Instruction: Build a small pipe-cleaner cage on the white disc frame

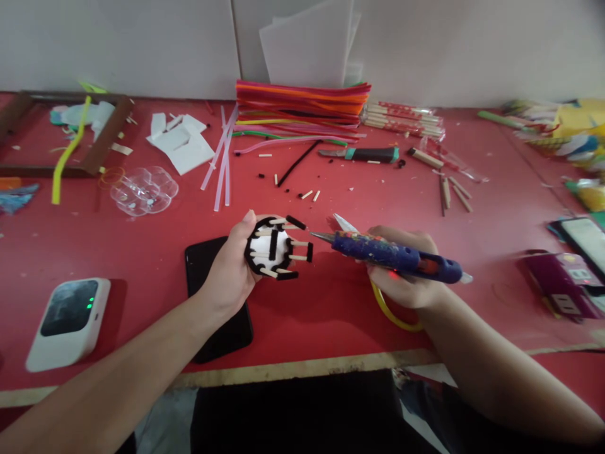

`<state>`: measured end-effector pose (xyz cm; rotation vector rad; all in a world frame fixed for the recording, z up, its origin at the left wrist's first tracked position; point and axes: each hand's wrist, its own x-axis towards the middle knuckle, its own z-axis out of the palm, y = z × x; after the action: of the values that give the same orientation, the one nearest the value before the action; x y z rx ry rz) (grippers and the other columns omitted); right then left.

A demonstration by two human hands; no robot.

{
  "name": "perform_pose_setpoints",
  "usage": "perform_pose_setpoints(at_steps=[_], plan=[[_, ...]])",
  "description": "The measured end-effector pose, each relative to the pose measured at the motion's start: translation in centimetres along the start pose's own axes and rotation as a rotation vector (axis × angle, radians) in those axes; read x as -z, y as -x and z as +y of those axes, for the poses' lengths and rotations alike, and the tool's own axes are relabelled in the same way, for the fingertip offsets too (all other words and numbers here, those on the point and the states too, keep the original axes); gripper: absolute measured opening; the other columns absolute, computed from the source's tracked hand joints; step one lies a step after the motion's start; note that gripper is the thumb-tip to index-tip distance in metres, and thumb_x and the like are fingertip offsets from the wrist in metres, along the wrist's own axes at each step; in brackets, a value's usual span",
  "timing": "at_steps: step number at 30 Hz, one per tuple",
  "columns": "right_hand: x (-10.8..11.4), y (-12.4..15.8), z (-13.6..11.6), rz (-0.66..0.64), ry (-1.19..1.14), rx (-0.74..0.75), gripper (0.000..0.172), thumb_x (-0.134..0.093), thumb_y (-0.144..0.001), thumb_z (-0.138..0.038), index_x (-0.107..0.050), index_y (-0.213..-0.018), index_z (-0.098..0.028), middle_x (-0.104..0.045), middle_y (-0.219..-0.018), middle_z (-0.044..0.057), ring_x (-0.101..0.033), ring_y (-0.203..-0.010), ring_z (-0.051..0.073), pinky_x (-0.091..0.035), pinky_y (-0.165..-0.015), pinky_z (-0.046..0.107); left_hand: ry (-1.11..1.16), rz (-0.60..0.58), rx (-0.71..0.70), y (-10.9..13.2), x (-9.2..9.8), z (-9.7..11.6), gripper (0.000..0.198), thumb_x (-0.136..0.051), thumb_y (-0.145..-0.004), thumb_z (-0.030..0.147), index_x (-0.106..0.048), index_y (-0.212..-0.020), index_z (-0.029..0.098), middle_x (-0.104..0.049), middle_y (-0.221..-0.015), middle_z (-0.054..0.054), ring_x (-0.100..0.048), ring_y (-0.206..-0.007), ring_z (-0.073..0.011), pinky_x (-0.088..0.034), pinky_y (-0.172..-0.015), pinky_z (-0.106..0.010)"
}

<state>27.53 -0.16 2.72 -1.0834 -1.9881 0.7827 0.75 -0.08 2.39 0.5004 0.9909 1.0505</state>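
Note:
My left hand (pixel 234 268) is closed on a small round craft piece (pixel 268 247), white with a black fuzzy rim. Short pale sticks tipped with black fuzzy bits stand out from its right side. Wrapped in my right hand (pixel 401 277) is a blue hot glue gun (pixel 378 251), its body specked with colour and a small red light showing. The gun's metal nozzle points left, a short gap away from the craft piece. Scissors (pixel 345 224) with yellow handles lie partly hidden beneath the gun and my right hand. A black phone (pixel 222 334) lies under my left wrist.
Behind my hands lie a bundle of coloured pipe cleaners (pixel 302 104), a utility knife (pixel 363 154), pale glue sticks (pixel 222 167) and scattered stick bits (pixel 309 194). A white device (pixel 70 321) stands at left, a brown frame (pixel 94 148) behind it. A purple box (pixel 562 284) sits at right.

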Motion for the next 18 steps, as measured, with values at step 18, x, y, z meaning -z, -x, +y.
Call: perform_pose_setpoints(at_steps=[18], plan=[[-0.02, -0.16, -0.10, -0.037, 0.002, -0.049, 0.013, -0.065, -0.069, -0.011, -0.062, -0.073, -0.023, -0.060, -0.060, -0.003, -0.049, -0.050, 0.012, -0.037, -0.045, 0.028, -0.042, 0.089, -0.141, 0.30, -0.61, 0.52, 0.040, -0.050, -0.105, 0.051, -0.072, -0.110, 0.019, -0.080, -0.097, -0.007, -0.078, -0.088, -0.0188, -0.064, -0.076, -0.027]])
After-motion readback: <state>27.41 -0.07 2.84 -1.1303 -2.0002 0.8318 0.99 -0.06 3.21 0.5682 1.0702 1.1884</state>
